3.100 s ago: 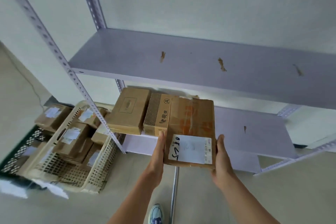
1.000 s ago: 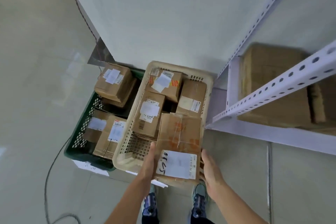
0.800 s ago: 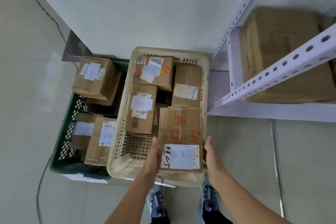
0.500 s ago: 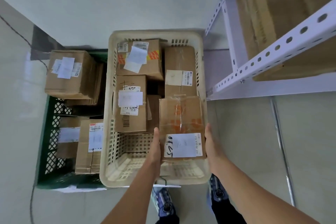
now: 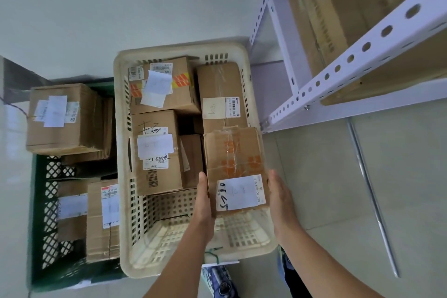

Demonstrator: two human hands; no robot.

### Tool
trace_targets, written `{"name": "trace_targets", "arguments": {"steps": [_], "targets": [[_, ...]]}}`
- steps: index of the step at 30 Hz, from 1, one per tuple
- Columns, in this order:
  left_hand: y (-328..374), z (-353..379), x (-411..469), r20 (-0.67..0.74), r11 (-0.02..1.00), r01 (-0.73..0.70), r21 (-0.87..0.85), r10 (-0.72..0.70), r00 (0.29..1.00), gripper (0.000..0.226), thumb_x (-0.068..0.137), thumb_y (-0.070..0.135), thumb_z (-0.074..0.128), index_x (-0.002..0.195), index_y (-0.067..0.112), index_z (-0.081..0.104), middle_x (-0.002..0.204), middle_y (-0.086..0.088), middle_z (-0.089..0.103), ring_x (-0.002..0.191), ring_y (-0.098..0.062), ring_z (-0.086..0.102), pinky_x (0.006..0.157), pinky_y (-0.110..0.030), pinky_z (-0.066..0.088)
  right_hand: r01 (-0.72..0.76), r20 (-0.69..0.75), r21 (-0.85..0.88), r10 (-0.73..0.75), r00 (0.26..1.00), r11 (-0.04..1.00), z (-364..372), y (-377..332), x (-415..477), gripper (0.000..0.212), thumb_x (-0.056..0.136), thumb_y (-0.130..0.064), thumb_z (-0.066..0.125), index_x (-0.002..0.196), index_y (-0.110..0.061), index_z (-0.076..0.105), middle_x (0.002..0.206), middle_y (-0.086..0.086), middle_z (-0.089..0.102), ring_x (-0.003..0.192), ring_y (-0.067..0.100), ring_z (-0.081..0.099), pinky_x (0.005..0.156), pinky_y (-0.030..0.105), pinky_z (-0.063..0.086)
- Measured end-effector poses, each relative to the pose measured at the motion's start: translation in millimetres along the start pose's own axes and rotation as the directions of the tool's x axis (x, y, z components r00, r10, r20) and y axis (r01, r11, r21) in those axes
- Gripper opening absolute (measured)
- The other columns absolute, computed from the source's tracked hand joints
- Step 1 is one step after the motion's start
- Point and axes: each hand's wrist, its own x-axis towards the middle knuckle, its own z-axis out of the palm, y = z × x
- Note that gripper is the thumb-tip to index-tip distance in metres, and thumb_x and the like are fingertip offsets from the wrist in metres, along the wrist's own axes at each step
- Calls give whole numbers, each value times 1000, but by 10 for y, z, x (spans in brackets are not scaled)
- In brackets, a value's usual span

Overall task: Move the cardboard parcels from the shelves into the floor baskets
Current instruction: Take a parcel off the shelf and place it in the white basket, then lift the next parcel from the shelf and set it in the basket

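I hold a flat cardboard parcel (image 5: 235,164) with orange print and a white label between both hands, over the near right part of the cream floor basket (image 5: 179,264). My left hand (image 5: 204,203) grips its left edge and my right hand (image 5: 280,198) its right edge. Several labelled parcels (image 5: 157,155) lie inside the cream basket. A green basket (image 5: 40,222) to the left holds more parcels (image 5: 63,118). A large brown parcel (image 5: 343,22) sits on the low shelf at the upper right.
The white perforated shelf upright (image 5: 358,55) slants across the upper right, close to the cream basket's right rim. A metal rail (image 5: 372,198) runs along the tiled floor on the right. My shoes (image 5: 220,283) stand just in front of the basket. A white wall lies behind.
I carried the parcel from the shelf to the baskets and lowered it over the cream basket. My view tipped further down, and both hands keep their hold on the parcel's sides.
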Motion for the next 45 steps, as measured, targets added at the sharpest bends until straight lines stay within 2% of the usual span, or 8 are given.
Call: {"name": "trace_targets", "arguments": {"steps": [2, 3, 6, 10, 18, 27, 31, 45], "targets": [[26, -33, -51, -1, 998, -19, 52, 19, 1000, 66, 93, 85, 26, 103, 52, 83, 111, 9, 83, 99, -11, 81, 87, -37, 60, -19, 31, 40, 18, 999, 999, -68, -8, -15, 61, 110, -58, 35, 161, -26, 41, 166, -4, 42, 152, 15, 39, 128, 44, 28], [62, -37, -114, -8, 996, -21, 82, 21, 1000, 64, 91, 87, 27, 103, 56, 82, 113, 12, 83, 104, -10, 79, 96, -40, 56, -24, 46, 61, 21, 999, 998, -104, -23, -44, 62, 109, -59, 34, 162, -26, 40, 168, -5, 39, 154, 14, 37, 128, 41, 26], [206, -39, -382, -55, 995, -62, 77, 66, 996, 79, 92, 90, 28, 147, 44, 61, 155, 3, 61, 148, -27, 51, 128, -61, 26, 0, 80, 98, -8, 997, 995, -222, -174, -225, 64, 108, -62, 30, 162, -29, 38, 168, -7, 36, 151, 9, 35, 118, 30, 27], [501, 117, -1025, -102, 980, -181, 83, 189, 977, 99, 87, 93, 31, 169, 37, 28, 178, 8, 22, 164, -23, 18, 131, -63, 12, 82, 121, 124, -97, 988, 989, -438, -534, -647, 77, 98, -72, 30, 162, -30, 37, 170, -9, 32, 154, 6, 30, 128, 35, 21], [895, 759, -2493, 75, 907, -364, 213, 356, 931, 90, 78, 98, 29, 153, 52, 49, 173, 17, 31, 161, -12, 22, 131, -61, 12, 225, 104, 173, -245, 964, 959, -1166, -1392, -1677, 102, 77, -87, 39, 163, -34, 33, 169, -18, 32, 155, 1, 29, 132, 42, 19], [809, 2206, -3588, 204, 853, -451, 264, 407, 890, 78, 86, 86, 24, 150, 48, 50, 166, 22, 38, 157, -6, 27, 130, -50, 18, 355, 102, 259, -391, 915, 898, -2667, -1992, -2156, 68, 105, -64, 37, 164, -29, 32, 169, -15, 32, 155, 3, 29, 132, 40, 20], [710, 2994, -3848, 194, 844, -489, 219, 453, 870, 92, 80, 91, 29, 154, 40, 50, 154, 24, 54, 144, -3, 45, 126, -50, 24, 368, 98, 289, -410, 907, 884, -3500, -2086, -2073, 52, 114, -42, 31, 163, -24, 33, 170, -10, 33, 155, 5, 30, 132, 40, 19], [968, 4473, -3708, 127, 835, -505, 219, 489, 863, 104, 83, 89, 34, 164, 24, 42, 171, 5, 40, 154, -17, 39, 126, -57, 24, 361, 93, 279, -399, 912, 890, -5082, -2715, -1399, 69, 108, -62, 20, 164, -24, 33, 171, -3, 32, 156, 13, 31, 121, 31, 23]]}}
